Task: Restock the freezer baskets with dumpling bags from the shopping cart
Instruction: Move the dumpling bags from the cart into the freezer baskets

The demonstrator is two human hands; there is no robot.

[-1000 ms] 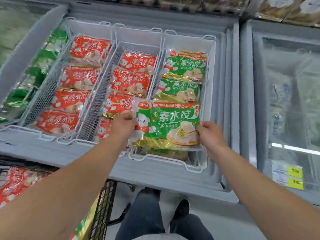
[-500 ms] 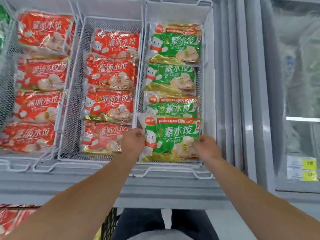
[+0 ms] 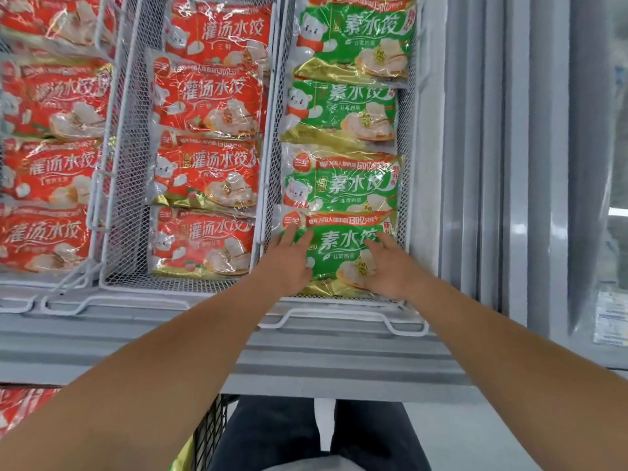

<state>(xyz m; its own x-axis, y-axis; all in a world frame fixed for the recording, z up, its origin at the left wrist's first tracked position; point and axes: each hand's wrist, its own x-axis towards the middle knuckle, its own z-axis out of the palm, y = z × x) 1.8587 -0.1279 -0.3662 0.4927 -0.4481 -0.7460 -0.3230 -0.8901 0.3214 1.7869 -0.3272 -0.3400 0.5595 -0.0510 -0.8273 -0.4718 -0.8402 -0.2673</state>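
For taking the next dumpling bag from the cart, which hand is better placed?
Probably the left hand. Both hands lie flat on the nearest green bag, but the shopping cart sits at the lower left, below the left arm; the right hand is farther away.

Green dumpling bag point(image 3: 343, 253) flat at right basket's point(image 3: 406, 185) front

- Bright, even overhead light is filling the freezer point(image 3: 339, 362), casting only faint shadows.
- Glare is glinting off the plastic dumpling bags point(image 3: 207, 96).
- Wide-angle distortion is bending straight edges outward.
- The left and right margins are blurring softly.
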